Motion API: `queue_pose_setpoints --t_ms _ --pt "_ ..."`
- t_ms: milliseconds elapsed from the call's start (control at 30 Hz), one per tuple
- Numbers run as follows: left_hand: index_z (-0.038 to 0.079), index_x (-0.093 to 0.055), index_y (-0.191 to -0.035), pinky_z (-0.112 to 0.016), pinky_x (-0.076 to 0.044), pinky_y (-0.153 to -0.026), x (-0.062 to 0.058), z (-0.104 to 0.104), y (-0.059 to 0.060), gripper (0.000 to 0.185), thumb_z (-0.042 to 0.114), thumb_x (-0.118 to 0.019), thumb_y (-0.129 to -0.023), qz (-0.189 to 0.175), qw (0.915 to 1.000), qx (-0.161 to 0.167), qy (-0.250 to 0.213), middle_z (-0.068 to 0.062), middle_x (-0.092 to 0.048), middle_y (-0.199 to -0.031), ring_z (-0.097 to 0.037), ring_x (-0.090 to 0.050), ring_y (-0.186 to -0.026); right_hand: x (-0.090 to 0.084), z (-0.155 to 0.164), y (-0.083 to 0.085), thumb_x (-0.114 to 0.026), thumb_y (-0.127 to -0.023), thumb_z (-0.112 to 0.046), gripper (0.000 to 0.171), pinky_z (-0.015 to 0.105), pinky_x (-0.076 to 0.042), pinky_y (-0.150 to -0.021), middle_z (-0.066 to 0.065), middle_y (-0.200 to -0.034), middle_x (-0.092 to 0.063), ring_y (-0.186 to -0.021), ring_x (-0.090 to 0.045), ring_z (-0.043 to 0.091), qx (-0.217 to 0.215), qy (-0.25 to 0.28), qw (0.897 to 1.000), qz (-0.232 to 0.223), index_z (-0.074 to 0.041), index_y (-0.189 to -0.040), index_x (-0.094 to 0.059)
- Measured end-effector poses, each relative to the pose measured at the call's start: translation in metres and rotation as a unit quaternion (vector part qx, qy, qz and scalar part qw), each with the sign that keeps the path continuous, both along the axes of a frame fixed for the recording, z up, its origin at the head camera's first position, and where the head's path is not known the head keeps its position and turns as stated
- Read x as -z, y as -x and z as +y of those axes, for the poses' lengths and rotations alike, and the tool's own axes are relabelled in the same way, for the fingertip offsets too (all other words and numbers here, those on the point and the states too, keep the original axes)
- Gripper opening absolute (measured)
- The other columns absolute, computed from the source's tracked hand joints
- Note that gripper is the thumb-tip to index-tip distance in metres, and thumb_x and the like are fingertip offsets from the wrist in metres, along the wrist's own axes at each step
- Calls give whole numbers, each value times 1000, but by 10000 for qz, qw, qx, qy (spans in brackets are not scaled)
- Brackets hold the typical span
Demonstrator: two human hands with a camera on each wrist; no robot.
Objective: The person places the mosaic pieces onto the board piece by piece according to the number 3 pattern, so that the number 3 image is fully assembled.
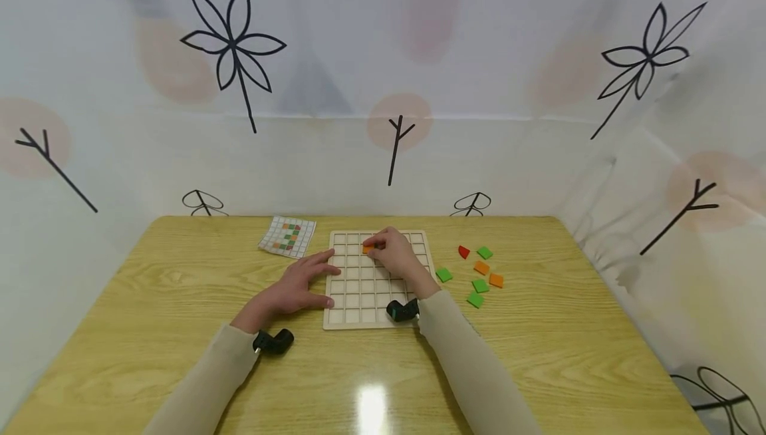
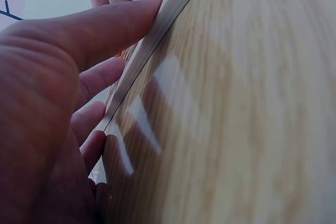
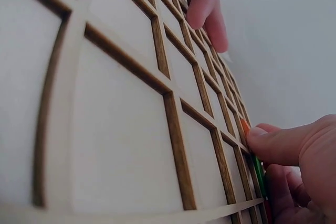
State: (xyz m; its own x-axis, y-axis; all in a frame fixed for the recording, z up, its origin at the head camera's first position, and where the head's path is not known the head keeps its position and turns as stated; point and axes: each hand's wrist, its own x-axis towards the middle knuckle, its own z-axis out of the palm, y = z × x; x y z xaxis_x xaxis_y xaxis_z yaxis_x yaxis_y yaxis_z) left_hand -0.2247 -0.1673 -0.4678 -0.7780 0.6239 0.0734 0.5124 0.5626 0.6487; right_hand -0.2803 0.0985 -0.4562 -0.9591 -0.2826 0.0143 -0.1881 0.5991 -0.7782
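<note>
From where I stand, the person's right hand (image 1: 393,253) pinches an orange tile (image 1: 367,249) between thumb and forefinger, the fingers clamped on it. The tile sits at the tips of those fingers, towards ten o'clock from the middle of the hand, over the far part of the gridded board (image 1: 353,301), just left of twelve o'clock. The right wrist view shows a green tile (image 3: 260,174) and a bit of red on the board close by those fingers. The left hand (image 1: 298,283), fingers spread apart, touches the board's edge at nine o'clock. Loose tiles (image 1: 481,286), green, orange and red, lie on the counter (image 1: 323,382) around three o'clock; a patterned sheet (image 1: 287,236) lies at ten.
</note>
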Motion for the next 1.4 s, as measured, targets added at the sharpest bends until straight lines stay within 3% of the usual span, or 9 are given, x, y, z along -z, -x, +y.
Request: queue_pose_setpoints --t_ms 300,1400 --pt "13 -59 -136 -66 -13 -111 -2 0 0 58 37 -77 -87 49 10000 14 16 -14 -25 -162 -42 -20 -146 1 0 1 -61 -99 -10 20 37 -47 -82 3 -110 -55 -95 -55 21 -15 18 10000 2 -14 -112 -76" --pt "12 -60 -135 -68 -12 -110 -4 1 -3 57 36 -77 -87 -29 9999 -31 -111 -15 -25 -162 -44 -19 -146 0 -3 2 -67 -96 -10 18 39 -49 -82 4 -110 -58 -96 -57 22 8 -109 9999 26 -14 -111 -77"
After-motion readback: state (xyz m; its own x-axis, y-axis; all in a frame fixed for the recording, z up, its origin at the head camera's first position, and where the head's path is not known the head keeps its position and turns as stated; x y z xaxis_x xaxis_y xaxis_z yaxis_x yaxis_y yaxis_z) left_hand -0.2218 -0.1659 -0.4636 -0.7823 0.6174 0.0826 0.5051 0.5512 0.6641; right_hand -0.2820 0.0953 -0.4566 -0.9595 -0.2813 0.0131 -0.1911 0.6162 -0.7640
